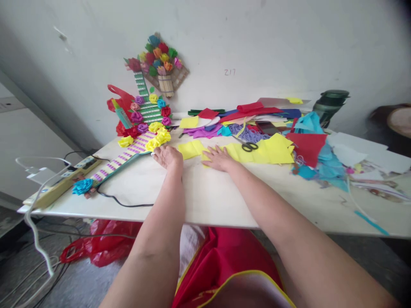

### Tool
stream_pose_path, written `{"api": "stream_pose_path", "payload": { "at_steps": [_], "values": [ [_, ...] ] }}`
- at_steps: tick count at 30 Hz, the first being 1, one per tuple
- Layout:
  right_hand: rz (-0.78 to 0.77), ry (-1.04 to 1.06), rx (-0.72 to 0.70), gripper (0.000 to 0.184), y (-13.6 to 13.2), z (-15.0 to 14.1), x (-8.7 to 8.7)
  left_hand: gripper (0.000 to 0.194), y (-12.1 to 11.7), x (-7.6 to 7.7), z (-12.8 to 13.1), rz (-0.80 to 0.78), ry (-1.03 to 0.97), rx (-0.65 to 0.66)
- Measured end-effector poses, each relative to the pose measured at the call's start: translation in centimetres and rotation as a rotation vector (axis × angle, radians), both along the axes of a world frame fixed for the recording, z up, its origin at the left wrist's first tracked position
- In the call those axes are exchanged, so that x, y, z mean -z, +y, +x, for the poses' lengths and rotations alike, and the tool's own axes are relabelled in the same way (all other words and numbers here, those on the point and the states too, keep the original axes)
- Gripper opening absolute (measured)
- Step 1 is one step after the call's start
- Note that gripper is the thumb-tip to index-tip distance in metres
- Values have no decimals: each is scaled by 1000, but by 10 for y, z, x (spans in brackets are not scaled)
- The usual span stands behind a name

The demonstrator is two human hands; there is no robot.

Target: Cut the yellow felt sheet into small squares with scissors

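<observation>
My right hand [220,158] lies flat with its fingers spread, pressing on a long strip of yellow crepe-like sheet [269,150]. Black-handled scissors [249,147] rest on that strip. Further left, my left hand [168,157] is on the table, fingers stretched out beside the yellow paper flowers [158,139]. A small white spot shows at its fingertips; I cannot tell what it is. Those flowers sit on a guitar-shaped craft [115,161] with a purple-striped neck. A smaller yellow piece [190,149] lies between my hands.
Folded coloured sheets [231,117] are piled along the wall. Blue and red scraps [306,147], white paper [372,149] and a dark bottle [330,107] are on the right. A power strip [61,182] with cables lies at the left edge. A glue bottle [123,115] leans near flowers.
</observation>
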State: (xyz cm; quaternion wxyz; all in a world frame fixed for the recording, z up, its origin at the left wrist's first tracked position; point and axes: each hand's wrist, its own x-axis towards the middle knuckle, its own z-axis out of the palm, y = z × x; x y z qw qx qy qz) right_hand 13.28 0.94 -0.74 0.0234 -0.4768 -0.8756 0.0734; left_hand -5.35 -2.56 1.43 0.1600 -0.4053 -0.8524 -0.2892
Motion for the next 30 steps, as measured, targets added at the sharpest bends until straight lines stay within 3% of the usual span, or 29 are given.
{"api": "stream_pose_path", "payload": {
  "at_steps": [11,18,26,30],
  "values": [
    [12,-7,-2,73,2,-1,2,31,-1,7,9,-38,36,87],
    [12,-1,-11,72,0,0,1,20,4,14,5,-63,39,123],
    [-2,20,0,82,-2,1,0,19,1,1,5,40,79,98],
    [-3,27,6,84,-4,1,-2,19,0,-17,7,98,-84,53]
  ]
}}
